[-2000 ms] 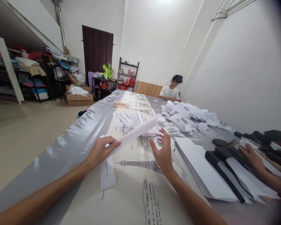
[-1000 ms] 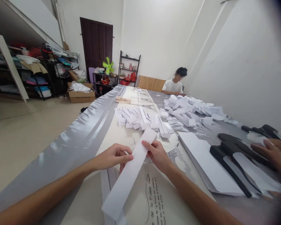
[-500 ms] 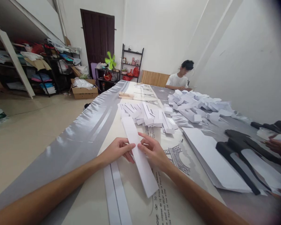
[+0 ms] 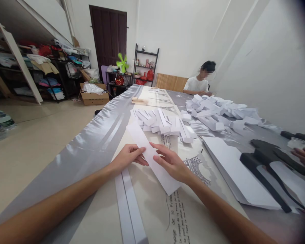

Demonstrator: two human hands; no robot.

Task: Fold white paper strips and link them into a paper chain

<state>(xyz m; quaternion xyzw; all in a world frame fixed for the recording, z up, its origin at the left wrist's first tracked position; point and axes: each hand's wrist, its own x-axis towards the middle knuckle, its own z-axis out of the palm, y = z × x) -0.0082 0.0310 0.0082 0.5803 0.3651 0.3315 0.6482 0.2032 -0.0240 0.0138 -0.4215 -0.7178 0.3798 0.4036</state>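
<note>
**Pinching white paper strip mid-length over table, long axis on a diagonal**

Holding white paper strip [image 4: 159, 173] between left hand [image 4: 128, 156] and right hand [image 4: 174, 164], above the cloth-covered table [image 4: 91, 159], well in from its left edge. Cannot place it against the near edge: out of view.

Left hand: half closed, thumb on upper face, other fingers curled toward underside. Looks like a real pinch. Right hand: half open, fingers loosely bent, thumb over upper face by the right long side. Cannot tell if gripping or only steadying.

Why mid-length: probably to balance a long, light piece and leave both ends free. Why from both sides: likely to stop it twisting.

Long axis: slanting far-left to near-right, crossing the table's left edge line at an angle. Far end aimed away and toward left edge; near end over printed lettering. Broad face up.

Under and nearer than left hand: lined white piece [image 4: 123, 203], lying lengthwise toward near edge. Cannot tell if line is a slit or a gap between two pieces. Probably set there for easy reach.

Beyond strip: folded-paper pile [image 4: 165, 123], likely grouped to stay within reach. Toward table's right side: white sheet stack [image 4: 231, 173], just beside black strips [image 4: 251, 166].
</note>
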